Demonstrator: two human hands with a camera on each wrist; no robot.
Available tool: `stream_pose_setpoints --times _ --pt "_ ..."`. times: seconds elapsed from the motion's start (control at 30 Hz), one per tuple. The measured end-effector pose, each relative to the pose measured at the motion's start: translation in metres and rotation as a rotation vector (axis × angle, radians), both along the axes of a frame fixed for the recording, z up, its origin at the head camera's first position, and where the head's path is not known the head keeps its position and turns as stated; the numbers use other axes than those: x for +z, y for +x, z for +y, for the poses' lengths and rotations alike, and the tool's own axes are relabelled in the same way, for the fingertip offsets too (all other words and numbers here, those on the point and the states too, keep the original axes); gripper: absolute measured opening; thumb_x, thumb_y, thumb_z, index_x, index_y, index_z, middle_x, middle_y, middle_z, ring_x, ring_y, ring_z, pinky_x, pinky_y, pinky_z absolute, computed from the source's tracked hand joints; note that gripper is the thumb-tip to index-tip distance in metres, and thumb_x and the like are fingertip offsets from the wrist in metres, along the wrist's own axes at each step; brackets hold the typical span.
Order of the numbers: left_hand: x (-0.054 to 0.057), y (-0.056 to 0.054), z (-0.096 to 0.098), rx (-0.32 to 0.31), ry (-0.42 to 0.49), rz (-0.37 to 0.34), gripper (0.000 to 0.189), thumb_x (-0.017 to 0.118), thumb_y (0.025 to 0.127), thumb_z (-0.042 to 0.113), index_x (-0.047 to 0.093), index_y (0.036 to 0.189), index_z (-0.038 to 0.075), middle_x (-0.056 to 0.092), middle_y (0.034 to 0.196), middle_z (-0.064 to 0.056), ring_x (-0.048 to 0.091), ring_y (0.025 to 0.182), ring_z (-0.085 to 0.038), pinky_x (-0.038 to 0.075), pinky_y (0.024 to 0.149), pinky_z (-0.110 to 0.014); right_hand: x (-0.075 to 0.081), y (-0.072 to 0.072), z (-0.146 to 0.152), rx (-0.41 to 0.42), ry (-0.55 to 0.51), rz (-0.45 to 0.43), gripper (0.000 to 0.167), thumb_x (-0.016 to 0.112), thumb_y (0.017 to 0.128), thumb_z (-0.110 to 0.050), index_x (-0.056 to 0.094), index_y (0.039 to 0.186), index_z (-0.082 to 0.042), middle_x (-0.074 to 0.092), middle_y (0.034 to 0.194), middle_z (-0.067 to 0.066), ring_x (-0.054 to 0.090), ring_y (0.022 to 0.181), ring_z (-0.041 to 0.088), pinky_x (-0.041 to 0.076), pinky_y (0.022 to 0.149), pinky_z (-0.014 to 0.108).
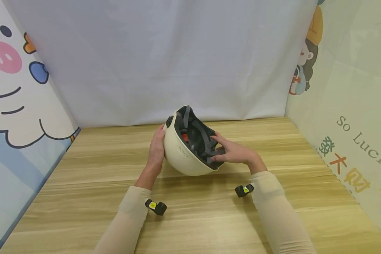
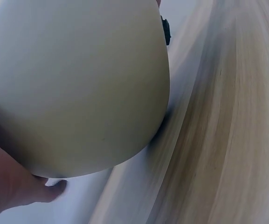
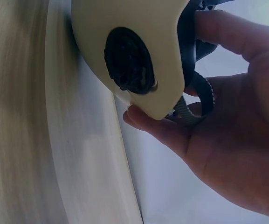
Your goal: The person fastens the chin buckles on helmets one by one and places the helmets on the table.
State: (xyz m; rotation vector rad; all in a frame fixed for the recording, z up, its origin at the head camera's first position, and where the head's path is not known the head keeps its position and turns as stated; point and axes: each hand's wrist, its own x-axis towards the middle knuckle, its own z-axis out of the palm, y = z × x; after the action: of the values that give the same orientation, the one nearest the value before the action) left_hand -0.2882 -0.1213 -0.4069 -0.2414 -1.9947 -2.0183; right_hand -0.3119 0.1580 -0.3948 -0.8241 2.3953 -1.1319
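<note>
A cream helmet (image 1: 190, 160) lies tilted on its rounded side over the wooden table, its open underside facing up and to the right. Dark padding and grey straps (image 1: 203, 132) show inside, with a small red patch (image 1: 185, 137) among them. My left hand (image 1: 156, 148) holds the shell from the left, close to a black round fitting (image 1: 169, 121). On the right, my right hand (image 1: 233, 150) grips the rim near the straps. Its fingers wrap the edge in the right wrist view, beside another black round fitting (image 3: 128, 60). The left fingers are mostly hidden behind the shell.
The wood-grain table (image 1: 92, 197) extends around the helmet to a white curtain (image 1: 165, 63) at the back. Printed panels stand on both sides, a cartoon one (image 1: 16, 98) at left and a lettered one (image 1: 346, 106) at right. Each wrist wears a small black camera (image 1: 160, 208).
</note>
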Motion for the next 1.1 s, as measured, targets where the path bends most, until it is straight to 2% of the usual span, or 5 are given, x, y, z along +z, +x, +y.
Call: stream_pose_setpoints --times 0.1,0.3,0.73,0.97,1.1 --pt "-0.002 -0.002 0.000 -0.042 0.053 0.019 0.048 0.031 0.099 0.030 0.038 0.140 0.006 0.039 0.140 -0.004 0.031 0.129 -0.013 0.020 0.105 -0.029 -0.001 0.000 0.000 0.000 0.000 -0.009 0.089 0.071 0.083 -0.026 0.014 0.149 -0.008 -0.007 0.153 0.011 0.048 0.118 0.023 0.039 0.094 0.039" --pt "0.000 0.003 0.000 -0.054 0.177 -0.067 0.051 0.035 0.097 0.030 0.031 0.140 0.002 0.033 0.139 -0.010 0.033 0.125 -0.019 0.025 0.103 -0.033 -0.004 -0.001 -0.002 -0.002 0.010 -0.015 0.089 0.070 0.083 -0.031 0.014 0.149 -0.010 -0.007 0.154 0.010 0.048 0.118 0.021 0.041 0.093 0.038" --pt "-0.002 0.003 0.000 -0.020 0.057 -0.071 0.056 0.038 0.096 0.046 0.035 0.140 0.012 0.035 0.139 -0.003 0.030 0.127 -0.014 0.022 0.104 -0.034 -0.010 -0.001 -0.004 0.006 0.010 -0.035 0.088 0.071 0.083 -0.032 0.017 0.149 -0.010 -0.006 0.153 0.013 0.052 0.114 0.020 0.043 0.090 0.035" --pt "-0.004 0.004 0.002 -0.122 0.198 -0.089 0.051 0.031 0.098 0.032 0.028 0.146 0.015 0.029 0.144 -0.001 0.031 0.127 -0.018 0.027 0.102 -0.041 -0.015 -0.004 -0.005 0.021 -0.019 -0.053 0.088 0.072 0.082 -0.029 0.018 0.149 -0.009 -0.007 0.153 0.013 0.050 0.117 0.024 0.046 0.087 0.034" --pt "-0.003 0.005 0.004 -0.132 0.237 -0.119 0.053 0.031 0.097 0.030 0.023 0.148 0.018 0.023 0.148 0.000 0.025 0.131 -0.016 0.023 0.104 -0.041 -0.015 -0.004 -0.005 0.030 -0.035 -0.043 0.086 0.071 0.083 -0.026 0.018 0.148 -0.008 -0.007 0.152 0.016 0.041 0.124 0.031 0.046 0.086 0.037"
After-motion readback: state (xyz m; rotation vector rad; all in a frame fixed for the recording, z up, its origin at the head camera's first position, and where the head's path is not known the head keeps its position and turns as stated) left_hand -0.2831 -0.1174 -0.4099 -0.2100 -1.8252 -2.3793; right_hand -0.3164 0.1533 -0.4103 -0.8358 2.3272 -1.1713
